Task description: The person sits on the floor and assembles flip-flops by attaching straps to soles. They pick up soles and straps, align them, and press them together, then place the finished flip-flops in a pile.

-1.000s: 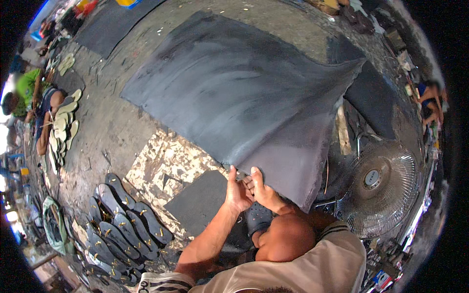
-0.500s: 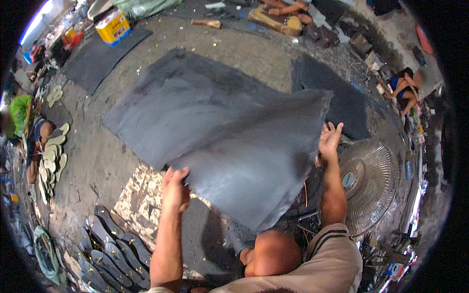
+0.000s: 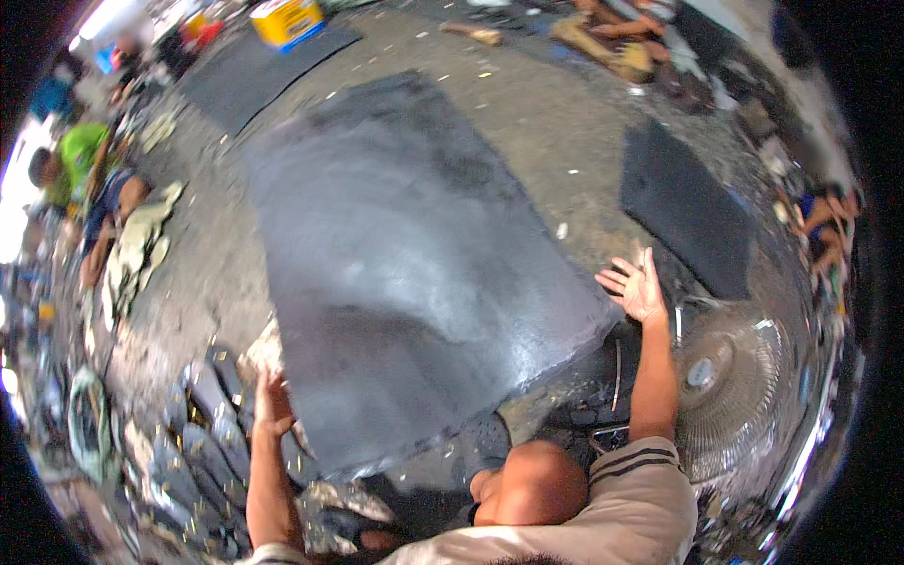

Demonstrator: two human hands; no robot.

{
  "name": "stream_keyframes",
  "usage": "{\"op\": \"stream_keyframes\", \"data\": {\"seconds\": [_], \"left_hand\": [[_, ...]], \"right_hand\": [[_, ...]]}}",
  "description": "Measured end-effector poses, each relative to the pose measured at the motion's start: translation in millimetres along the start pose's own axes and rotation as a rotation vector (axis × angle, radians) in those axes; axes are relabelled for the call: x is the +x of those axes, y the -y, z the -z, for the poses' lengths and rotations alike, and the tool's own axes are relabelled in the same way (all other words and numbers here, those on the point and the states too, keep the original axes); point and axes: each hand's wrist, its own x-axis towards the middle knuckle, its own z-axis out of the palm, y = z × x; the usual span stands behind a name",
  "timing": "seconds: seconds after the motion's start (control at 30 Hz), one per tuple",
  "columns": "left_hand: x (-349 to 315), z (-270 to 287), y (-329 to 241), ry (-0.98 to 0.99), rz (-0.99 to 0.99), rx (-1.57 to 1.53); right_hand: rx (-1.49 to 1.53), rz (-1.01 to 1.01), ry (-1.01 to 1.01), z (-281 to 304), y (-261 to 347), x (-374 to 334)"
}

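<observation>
A large dark grey sheet [image 3: 405, 254], rubber-like and slightly shiny, spreads across the middle in front of me. Its near right corner points toward my right hand [image 3: 640, 290], which is open with fingers spread, palm up, at the corner and gripping nothing. Along the sheet's left edge is my left hand [image 3: 273, 403], somewhat blurred; its fingers look stretched out against or just beside that edge, and I cannot tell whether they touch it. My bent knee [image 3: 541, 485] shows below the sheet's near edge.
A round fan [image 3: 725, 386] stands by my right forearm. Smaller dark sheets lie at the right [image 3: 687, 212] and far left [image 3: 245, 80], near a yellow box [image 3: 287, 24]. Dark sandal soles [image 3: 207, 452] are piled at lower left. A person in green [image 3: 83, 155] sits beside pale sandals [image 3: 137, 250].
The sheet has turned and flattened, its near edge swinging left and toward me. My left hand moved left and down; my right hand opened and came off the sheet's edge. The view shifted.
</observation>
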Motion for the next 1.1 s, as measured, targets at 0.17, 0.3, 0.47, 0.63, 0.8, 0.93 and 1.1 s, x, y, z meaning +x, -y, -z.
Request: {"op": "stream_keyframes", "data": {"seconds": [0.17,0.3,0.47,0.63,0.8,0.93,1.1], "left_hand": [[-39.1,4.9,73.2,-0.03,0.033,-0.495],[-57.5,95.1,157.8,0.505,0.11,-0.898],[-50.7,27.8,169.4,-0.289,-0.208,0.509],[-32.8,64.8,181.2,-0.609,-0.324,1.01],[-24.2,33.2,113.6,-0.607,-0.339,1.322],[30.8,56.0,60.2,-0.527,-0.471,1.584],[112.1,43.7,-107.8,-0.455,-0.691,1.67]], "right_hand": [[-0.644,-0.288,-0.163,-17.9,-48.5,39.7],[-1.182,-0.177,-0.185,-66.4,-39.6,66.3],[-1.245,0.099,-0.028,-63.8,-8.4,24.0],[-0.999,0.099,0.025,-77.4,-2.3,-58.7],[-0.924,0.065,-0.077,-70.6,-36.6,-143.2],[-0.808,0.102,-0.159,-100.3,-68.2,-174.5],[-0.609,-0.16,-0.371,-147.4,-154.9,-145.4]]}}
